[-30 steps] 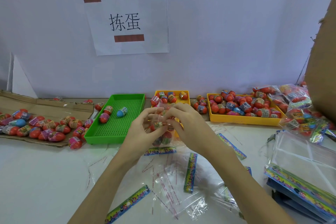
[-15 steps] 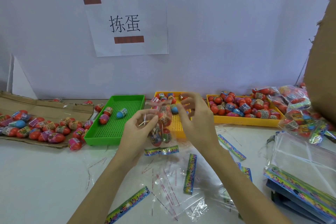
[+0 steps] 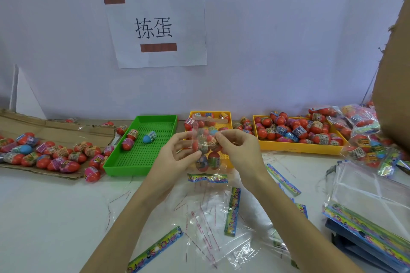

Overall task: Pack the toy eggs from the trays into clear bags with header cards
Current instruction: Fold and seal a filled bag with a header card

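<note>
Head view: left hand (image 3: 177, 155) and right hand (image 3: 238, 150) pinch one egg-filled bag (image 3: 205, 146); three trays behind.

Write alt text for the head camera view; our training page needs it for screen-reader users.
Two hands, left hand and right hand, hold up a clear bag filled with toy eggs above a white table. Behind it sit a green tray and two yellow trays of eggs; empty bags and header cards lie scattered in front.

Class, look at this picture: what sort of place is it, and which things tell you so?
Probably a hand-packing workbench: trays heaped with toy eggs, a stack of empty bags, and a pile of filled bags.
</note>
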